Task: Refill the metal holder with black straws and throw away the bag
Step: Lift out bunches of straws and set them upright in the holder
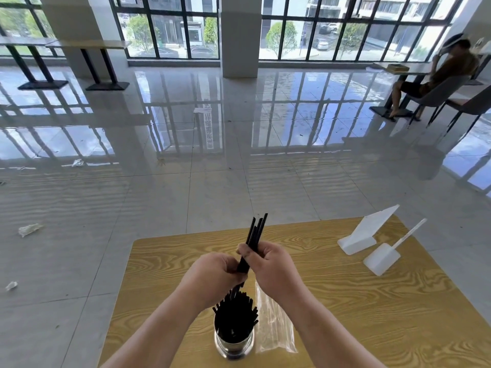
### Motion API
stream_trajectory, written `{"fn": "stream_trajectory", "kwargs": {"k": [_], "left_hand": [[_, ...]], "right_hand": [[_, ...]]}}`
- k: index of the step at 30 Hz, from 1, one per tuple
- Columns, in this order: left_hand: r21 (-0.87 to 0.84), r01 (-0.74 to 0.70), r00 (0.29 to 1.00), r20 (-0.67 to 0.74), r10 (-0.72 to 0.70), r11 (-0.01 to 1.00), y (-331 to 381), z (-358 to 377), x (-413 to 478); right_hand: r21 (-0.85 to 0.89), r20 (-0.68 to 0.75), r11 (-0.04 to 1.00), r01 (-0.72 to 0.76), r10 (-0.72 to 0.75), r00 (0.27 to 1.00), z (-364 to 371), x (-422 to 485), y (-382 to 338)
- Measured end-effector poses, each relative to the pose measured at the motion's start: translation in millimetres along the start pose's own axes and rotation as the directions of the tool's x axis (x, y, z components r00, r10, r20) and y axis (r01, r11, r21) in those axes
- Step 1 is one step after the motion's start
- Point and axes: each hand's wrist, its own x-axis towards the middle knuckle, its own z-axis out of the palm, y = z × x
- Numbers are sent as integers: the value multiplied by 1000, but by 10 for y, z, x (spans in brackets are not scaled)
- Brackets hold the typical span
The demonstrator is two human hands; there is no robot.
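Many black straws (235,313) fill metal holder (233,347); hands (214,277) (269,265) grip loose bundle (256,231) above; bag (275,325) flat beside.

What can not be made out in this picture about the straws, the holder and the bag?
- Held straws: in the head view, the lower ends are hidden by the left hand and right hand that grip them.
- Holder: the inside is too dark and crowded to count or to judge the room left.
- Bag: clear film, so I cannot tell whether it is empty; the right forearm partly covers it.
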Motion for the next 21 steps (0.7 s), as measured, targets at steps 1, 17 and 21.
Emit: {"fn": "stream_trajectory", "kwargs": {"k": [1,17,21], "left_hand": [[38,0,1000,-29,1,999,-28,18,6],[162,178,982,-96,-164,971,-865,465,-90],[137,192,980,-76,-183,972,-954,551,-32]], "right_hand": [[-145,-25,988,52,-56,998,0,-19,-3],[-532,196,847,-5,129,972,256,-378,831],[-505,77,861,-68,123,989,225,-324,937]]}}
